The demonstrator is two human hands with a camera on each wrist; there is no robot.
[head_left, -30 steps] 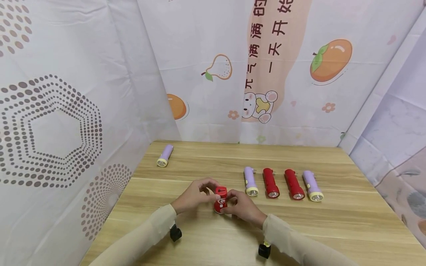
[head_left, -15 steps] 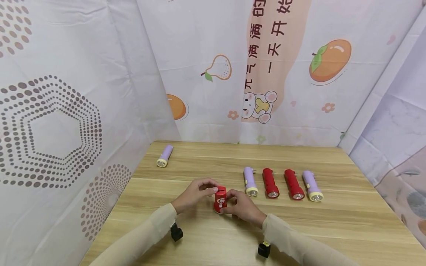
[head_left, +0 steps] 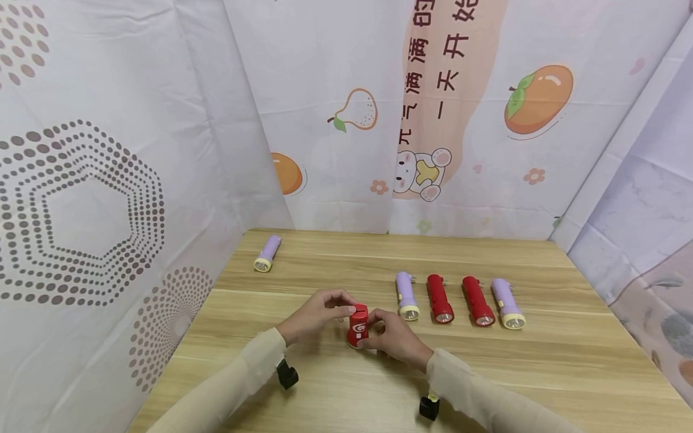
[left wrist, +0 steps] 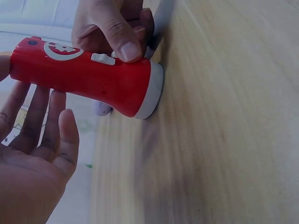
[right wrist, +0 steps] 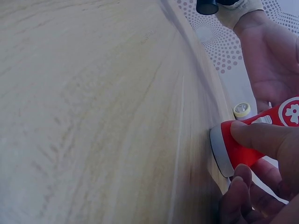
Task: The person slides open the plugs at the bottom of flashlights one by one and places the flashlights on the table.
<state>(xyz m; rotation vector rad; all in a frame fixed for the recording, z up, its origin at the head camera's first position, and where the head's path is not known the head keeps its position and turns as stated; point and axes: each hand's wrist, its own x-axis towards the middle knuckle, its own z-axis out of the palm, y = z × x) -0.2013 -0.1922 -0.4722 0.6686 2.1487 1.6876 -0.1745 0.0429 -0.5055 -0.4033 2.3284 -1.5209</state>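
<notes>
The right hand [head_left: 397, 338] grips a red flashlight [head_left: 358, 325] standing lens-down on the wooden table [head_left: 541, 361], thumb by its switch. The left hand [head_left: 314, 314] touches the flashlight's rear end with relaxed fingers [left wrist: 44, 119], near four flashlights in a row [head_left: 455, 299].

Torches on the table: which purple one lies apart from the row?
The purple torch at the far left, alone near the dotted curtain; the other two purple ones lie in the row with the red ones.
</notes>
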